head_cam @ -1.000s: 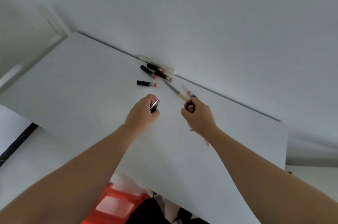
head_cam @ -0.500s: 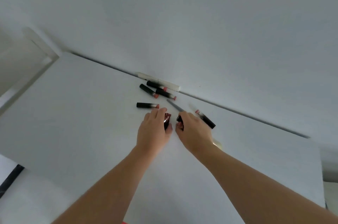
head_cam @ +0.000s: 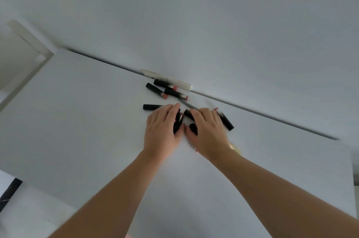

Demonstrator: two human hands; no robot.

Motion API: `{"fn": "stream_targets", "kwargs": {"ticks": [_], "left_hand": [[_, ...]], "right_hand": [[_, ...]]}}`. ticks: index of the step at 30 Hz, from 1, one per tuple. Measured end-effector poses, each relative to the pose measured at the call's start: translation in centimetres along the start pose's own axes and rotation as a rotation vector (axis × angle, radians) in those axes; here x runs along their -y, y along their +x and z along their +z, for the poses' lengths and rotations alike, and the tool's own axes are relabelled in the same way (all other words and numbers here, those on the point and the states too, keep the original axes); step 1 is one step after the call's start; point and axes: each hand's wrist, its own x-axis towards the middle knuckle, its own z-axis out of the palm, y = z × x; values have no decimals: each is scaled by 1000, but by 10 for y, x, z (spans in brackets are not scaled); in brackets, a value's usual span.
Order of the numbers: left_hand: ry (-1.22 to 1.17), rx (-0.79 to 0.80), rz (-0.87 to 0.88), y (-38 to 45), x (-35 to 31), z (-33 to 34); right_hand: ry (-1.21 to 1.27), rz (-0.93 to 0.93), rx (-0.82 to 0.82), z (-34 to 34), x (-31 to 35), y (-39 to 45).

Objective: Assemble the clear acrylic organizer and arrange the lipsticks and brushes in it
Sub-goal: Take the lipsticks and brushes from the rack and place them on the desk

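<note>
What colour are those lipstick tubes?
Black lipstick tubes with pinkish tips, clearest in the head view.

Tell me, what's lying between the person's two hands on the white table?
In the head view, black lipstick tubes lie between the left hand and right hand, partly under the fingers on the table.

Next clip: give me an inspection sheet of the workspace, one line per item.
Surface: white table against a pale wall.
Job's things: black lipsticks lie scattered near the far edge; a brush handle among them; no organizer seen.
Clutter: white strip at the wall.
Grippers: left hand and right hand rest on lipsticks; grip unclear.
Cables: nothing seen.
Surroundings: pale frame at left.
</note>
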Motion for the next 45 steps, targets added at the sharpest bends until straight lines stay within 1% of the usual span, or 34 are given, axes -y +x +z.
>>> {"fn": "stream_targets", "kwargs": {"ticks": [5, 10, 15, 23, 25, 30, 35, 37, 40, 42, 45], "left_hand": [[38, -41, 101, 4, 9, 3], [91, 24, 189, 12, 14, 3], [131, 130, 177, 20, 14, -1], [186, 250, 165, 24, 14, -6], [193, 269, 162, 26, 13, -7], [161, 267, 112, 32, 8, -22], [33, 230, 73, 29, 3, -48], [-61, 206, 62, 27, -2, -63], [-257, 215, -34, 22, -15, -89], [-384, 238, -104, 16, -27, -107], [-618, 244, -207, 0, -50, -132]], "right_hand": [[42, -54, -14, -2, -5, -2], [136, -44, 42, -7, -4, 1], [211, 4, 37, -10, -6, 4], [169, 80, 23, -29, -30, -2], [167, 90, 12, -36, -34, -4], [178, 142, 44, -55, -38, -9], [210, 205, 23, -83, -37, -16], [216, 215, 16, -98, -35, -20], [261, 259, 37, -125, -28, -30], [354, 346, 41, -146, -20, -39], [548, 494, -3, -177, -7, -58]]}}
